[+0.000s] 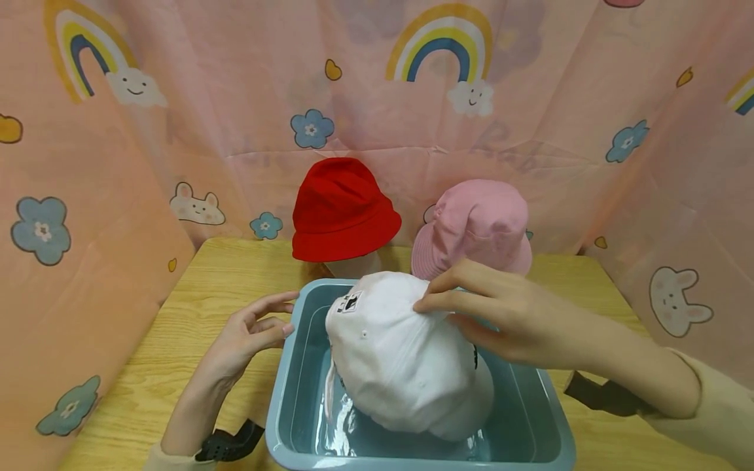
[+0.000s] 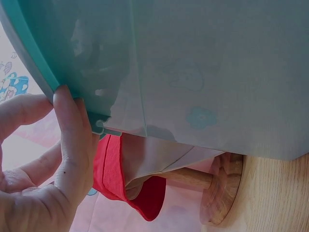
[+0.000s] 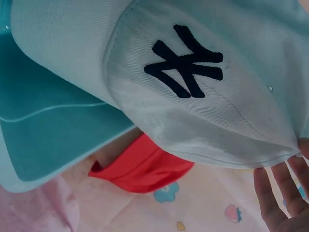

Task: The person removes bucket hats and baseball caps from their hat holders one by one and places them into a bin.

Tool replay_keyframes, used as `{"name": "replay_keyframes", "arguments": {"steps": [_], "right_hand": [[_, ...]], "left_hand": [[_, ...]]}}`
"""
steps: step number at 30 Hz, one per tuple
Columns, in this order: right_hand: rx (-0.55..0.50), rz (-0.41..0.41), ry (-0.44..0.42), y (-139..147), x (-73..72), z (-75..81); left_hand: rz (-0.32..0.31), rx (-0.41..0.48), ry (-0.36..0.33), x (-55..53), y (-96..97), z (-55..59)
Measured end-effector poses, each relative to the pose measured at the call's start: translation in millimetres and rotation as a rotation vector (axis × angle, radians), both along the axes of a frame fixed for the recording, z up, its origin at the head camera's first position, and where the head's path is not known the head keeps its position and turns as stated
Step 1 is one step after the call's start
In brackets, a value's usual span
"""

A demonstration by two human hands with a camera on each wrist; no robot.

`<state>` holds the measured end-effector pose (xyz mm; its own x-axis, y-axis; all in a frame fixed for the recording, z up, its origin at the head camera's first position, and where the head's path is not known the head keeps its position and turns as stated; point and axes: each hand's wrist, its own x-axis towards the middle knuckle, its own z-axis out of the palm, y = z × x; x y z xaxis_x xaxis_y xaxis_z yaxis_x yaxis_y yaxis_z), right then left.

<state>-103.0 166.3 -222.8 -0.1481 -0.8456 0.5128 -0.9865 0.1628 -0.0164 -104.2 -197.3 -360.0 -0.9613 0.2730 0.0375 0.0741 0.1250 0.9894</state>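
A white baseball cap [image 1: 400, 353] is in the light blue plastic basin [image 1: 556, 425], its brim toward the lower right. My right hand [image 1: 501, 314] pinches the cloth at the top of its crown between thumb and fingers. In the right wrist view the cap [image 3: 241, 96] shows a dark embroidered logo, with the fingers [image 3: 285, 193] at the crown's edge. My left hand [image 1: 247, 337] touches the basin's left rim with its fingertips. The left wrist view shows these fingers [image 2: 72, 140] against the rim, beside the basin's outer wall [image 2: 159, 72].
Behind the basin, a red bucket hat [image 1: 344, 212] sits on a stand with a round wooden base [image 2: 224, 188]. A pink cap [image 1: 477, 222] stands to its right. The wooden table [image 1: 235, 275] backs onto a pink patterned curtain [image 1: 247, 85], which also runs along both sides.
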Motion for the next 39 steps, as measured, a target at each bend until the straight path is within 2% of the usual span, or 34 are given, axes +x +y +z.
{"name": "replay_keyframes", "arguments": {"steps": [6, 13, 22, 30, 39], "right_hand": [[0.024, 0.017, 0.003, -1.3, -2.2, -9.3], [0.079, -0.002, -0.017, -1.6, -0.5, -16.9], [0.081, 0.061, -0.012, -2.3, 2.9, -23.2], [0.175, 0.027, -0.081, -2.1, 4.0, -32.0], [0.238, 0.057, -0.064, -9.0, 1.6, -42.7]], "left_hand": [[-0.004, 0.004, 0.003, -0.1, 0.0, -0.1], [-0.007, 0.006, 0.012, 0.1, -0.1, -0.1], [-0.006, 0.008, 0.006, 1.1, 0.4, 0.5], [-0.010, 0.013, 0.013, 1.2, -0.4, -0.1], [-0.015, 0.025, 0.012, 0.9, 0.0, -0.9]]}}
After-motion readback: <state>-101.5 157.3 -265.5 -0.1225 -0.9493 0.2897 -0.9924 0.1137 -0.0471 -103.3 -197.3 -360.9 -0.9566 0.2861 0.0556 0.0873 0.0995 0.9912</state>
